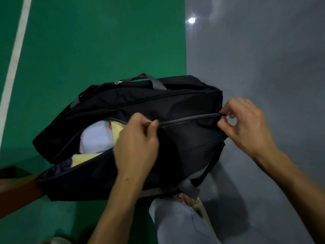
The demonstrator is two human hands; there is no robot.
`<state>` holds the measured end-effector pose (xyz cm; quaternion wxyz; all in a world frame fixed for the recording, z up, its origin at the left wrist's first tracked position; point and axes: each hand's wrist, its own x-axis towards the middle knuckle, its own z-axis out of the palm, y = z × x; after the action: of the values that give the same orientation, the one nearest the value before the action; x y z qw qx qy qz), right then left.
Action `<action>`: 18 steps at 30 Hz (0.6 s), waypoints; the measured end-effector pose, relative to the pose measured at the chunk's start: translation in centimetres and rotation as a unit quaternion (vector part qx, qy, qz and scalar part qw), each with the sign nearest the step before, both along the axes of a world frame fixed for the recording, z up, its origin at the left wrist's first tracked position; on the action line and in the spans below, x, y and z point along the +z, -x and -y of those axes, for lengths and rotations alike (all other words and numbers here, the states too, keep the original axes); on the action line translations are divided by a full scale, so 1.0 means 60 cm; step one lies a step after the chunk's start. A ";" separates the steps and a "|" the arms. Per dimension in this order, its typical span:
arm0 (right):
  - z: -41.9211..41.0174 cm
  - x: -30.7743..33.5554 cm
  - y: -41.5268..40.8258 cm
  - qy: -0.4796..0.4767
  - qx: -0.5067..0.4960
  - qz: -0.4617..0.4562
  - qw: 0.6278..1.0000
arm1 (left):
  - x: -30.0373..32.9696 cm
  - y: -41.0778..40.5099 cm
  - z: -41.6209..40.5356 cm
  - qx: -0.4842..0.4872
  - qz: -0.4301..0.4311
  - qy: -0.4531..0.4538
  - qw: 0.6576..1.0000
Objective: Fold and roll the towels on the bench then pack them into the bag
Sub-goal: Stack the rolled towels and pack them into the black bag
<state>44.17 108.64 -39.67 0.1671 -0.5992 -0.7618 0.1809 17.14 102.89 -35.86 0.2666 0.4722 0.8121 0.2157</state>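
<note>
Packing done, closing under way: black fabric duffel bag [175,106] rests on brown wooden surface [17,191], white rolled towel [96,138] and yellow towel [117,128] inside. Your left hand [137,143] pinches zipper pull; right hand [244,124] pinches grey zipper [190,118] end. Next: draw slider left, tucking towels clear of teeth. Your grey-trousered knee [175,219] sits below.

green court floor [88,41], grey floor [263,59]

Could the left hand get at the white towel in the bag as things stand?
Probably yes. The white towel lies exposed in the part of the bag that is not zipped, right beside the left hand, with nothing over it. That hand's grip is on the zip pull, so it would have to let go first.
</note>
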 end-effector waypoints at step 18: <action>0.005 0.090 0.193 -0.058 0.246 0.170 0.953 | -0.025 0.116 0.075 0.113 -0.003 -0.042 0.993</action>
<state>32.61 108.31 -34.27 0.0196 -0.4049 -0.9117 0.0673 10.19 98.40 -37.34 0.2175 0.3886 0.8515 0.2768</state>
